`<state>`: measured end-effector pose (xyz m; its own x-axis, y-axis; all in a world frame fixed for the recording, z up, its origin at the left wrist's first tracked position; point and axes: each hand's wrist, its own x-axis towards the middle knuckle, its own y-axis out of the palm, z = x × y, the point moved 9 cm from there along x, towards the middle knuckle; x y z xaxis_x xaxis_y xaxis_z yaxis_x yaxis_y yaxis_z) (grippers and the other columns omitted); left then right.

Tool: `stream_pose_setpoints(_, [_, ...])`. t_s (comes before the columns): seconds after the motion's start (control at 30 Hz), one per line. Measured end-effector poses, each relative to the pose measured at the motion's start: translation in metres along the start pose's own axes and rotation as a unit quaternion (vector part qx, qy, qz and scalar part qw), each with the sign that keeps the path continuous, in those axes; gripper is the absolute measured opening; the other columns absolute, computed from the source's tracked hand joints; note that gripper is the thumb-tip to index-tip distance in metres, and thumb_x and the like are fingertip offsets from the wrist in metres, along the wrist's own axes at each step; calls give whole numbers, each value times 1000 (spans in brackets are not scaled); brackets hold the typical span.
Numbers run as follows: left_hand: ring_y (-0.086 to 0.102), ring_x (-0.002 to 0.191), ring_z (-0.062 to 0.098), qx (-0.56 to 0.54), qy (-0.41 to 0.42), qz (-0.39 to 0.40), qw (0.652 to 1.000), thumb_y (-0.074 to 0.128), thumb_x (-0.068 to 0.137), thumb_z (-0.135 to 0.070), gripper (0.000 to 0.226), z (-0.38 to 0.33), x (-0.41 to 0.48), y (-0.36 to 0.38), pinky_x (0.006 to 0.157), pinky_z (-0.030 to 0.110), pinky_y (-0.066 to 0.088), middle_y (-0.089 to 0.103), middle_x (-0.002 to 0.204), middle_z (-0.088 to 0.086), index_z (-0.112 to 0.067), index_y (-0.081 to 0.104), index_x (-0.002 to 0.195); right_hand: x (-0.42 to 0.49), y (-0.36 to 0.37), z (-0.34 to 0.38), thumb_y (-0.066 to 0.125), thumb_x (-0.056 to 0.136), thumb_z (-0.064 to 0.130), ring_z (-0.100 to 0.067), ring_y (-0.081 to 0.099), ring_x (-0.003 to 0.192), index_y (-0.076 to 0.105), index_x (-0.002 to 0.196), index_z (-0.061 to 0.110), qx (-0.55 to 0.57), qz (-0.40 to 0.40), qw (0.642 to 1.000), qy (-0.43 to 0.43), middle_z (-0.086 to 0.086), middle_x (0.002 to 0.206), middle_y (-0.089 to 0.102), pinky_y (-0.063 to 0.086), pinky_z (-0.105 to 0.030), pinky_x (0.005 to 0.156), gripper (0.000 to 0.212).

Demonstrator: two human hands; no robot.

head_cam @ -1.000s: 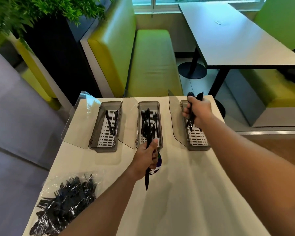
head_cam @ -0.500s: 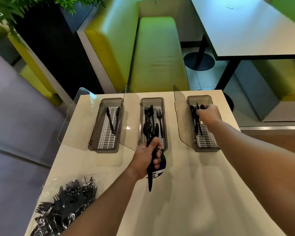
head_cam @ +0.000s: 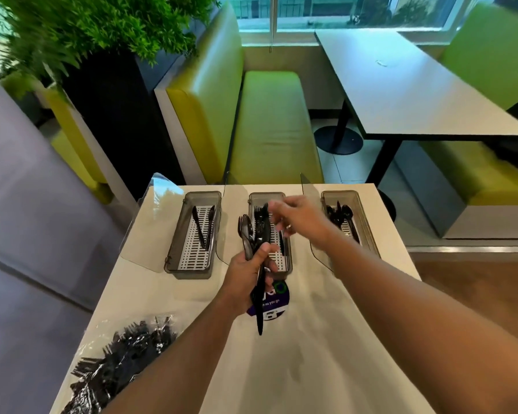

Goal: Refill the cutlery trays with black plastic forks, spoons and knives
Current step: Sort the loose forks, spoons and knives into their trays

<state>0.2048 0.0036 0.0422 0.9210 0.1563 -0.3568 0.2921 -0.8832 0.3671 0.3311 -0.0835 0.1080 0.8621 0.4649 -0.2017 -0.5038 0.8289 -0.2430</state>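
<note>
Centre of the frame: left hand (head_cam: 245, 274) closed around a bundle of black cutlery (head_cam: 256, 234), spoon bowls and fork tines pointing up over the near end of the middle tray (head_cam: 287, 268), handles sticking out below the fist toward the bottom of the frame. Just above and right of it: right hand (head_cam: 299, 218) blurred, fingers loosely spread and curled, holding nothing that can be made out, hovering over the upper half of the middle tray.

Across the middle of the frame, three smoky-grey trays side by side on the white bench (head_cam: 311, 354), each with a white slotted insert and a clear lid standing open at its left. Left tray (head_cam: 174, 258): two black knives (head_cam: 202, 227) lying lengthwise, crossing toward their near ends. Middle tray: black forks, partly hidden by both hands. Right tray (head_cam: 368, 234): a handful of black spoons (head_cam: 340, 215), bowls toward the top of the frame.

Lower left of the frame: clear plastic bag (head_cam: 117, 360) full of black cutlery, lying flat on the bench. Below the left hand: a purple round sticker (head_cam: 277, 304) on the bench, partly covered by the hand and the handles.
</note>
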Motion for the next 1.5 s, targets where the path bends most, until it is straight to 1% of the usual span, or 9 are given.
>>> stream_pose_setpoints(0.17, [47, 44, 15, 16, -3, 14, 1000, 60, 100, -30, 32, -7, -11, -11, 41, 25, 42, 61, 67, 7, -2, 66, 114, -11, 46, -15, 67, 95, 21, -31, 63, 75, 71, 93, 5, 14, 66, 994, 85, -15, 82, 70, 56, -41, 70, 16])
stream_pose_setpoints(0.37, [32, 46, 10, 63, -47, 30, 996, 56, 102, -33, 24, 0, -26, -32, 42, 23, 28, 45, 61, -1, -11, 66, 106, -11, 62, -12, 62, 96, 12, -34, 71, 84, 64, 90, 7, 21, 12, 996, 91, -22, 95, 72, 59, -52, 85, 8])
stream_pose_setpoints(0.6, [27, 46, 9, 64, -66, 78, 993, 46, 106, -34, 32, 2, -35, -41, 43, 22, 22, 33, 61, -1, -8, 65, 109, -2, 45, 6, 46, 105, 8, -24, 71, 69, 55, 109, 6, 207, -99, 972, 57, -12, 83, 71, 56, -39, 70, 10])
stream_pose_setpoints(0.7, [26, 46, 9, 59, -74, 101, 990, 45, 106, -38, 36, 1, -37, -40, 42, 21, 24, 30, 62, 0, -9, 67, 108, 3, 36, 13, 47, 106, 13, -13, 51, 50, 60, 108, 12, 228, -135, 964, 28, -3, 71, 55, 45, -30, 48, 13])
stream_pose_setpoints(0.77, [25, 46, 8, 53, -83, 111, 989, 47, 105, -41, 37, 3, -37, -41, 41, 20, 24, 28, 62, 0, -10, 67, 105, 5, 40, 17, 56, 103, 22, -9, 39, 45, 66, 108, 12, 152, -95, 984, 19, -1, 69, 50, 32, -23, 39, 15])
stream_pose_setpoints(0.87, [23, 46, 8, 48, -93, 122, 987, 49, 102, -44, 39, 6, -36, -39, 41, 21, 23, 28, 60, -1, -11, 68, 100, 1, 60, 10, 67, 97, 30, -3, 48, 42, 70, 111, 13, 29, 23, 998, 43, 2, 72, 60, 35, -18, 40, 22])
stream_pose_setpoints(1.07, [23, 46, 8, 40, -110, 138, 984, 56, 94, -49, 39, 10, -35, -33, 41, 21, 20, 27, 60, -1, -12, 68, 95, -9, 80, -23, 62, 98, 16, -16, 43, 53, 69, 105, 9, -8, 162, 977, 137, -19, 93, 68, 31, -20, 38, 12])
stream_pose_setpoints(1.27, [27, 44, 7, 48, -108, 122, 986, 54, 100, -45, 35, 13, -29, -36, 38, 20, 25, 30, 59, -2, -14, 61, 87, -1, 57, -7, 59, 100, 14, -19, 69, 68, 65, 104, 12, 103, 43, 989, 99, -12, 93, 73, 53, -26, 50, 7])
stream_pose_setpoints(1.5, [26, 45, 9, 70, -77, 104, 989, 49, 103, -42, 36, 10, -21, -40, 40, 20, 24, 30, 58, -2, -13, 61, 85, 32, 29, 11, 52, 103, 11, -8, 45, 53, 61, 96, 14, 113, -18, 992, 51, -15, 94, 71, 32, -19, 38, 11])
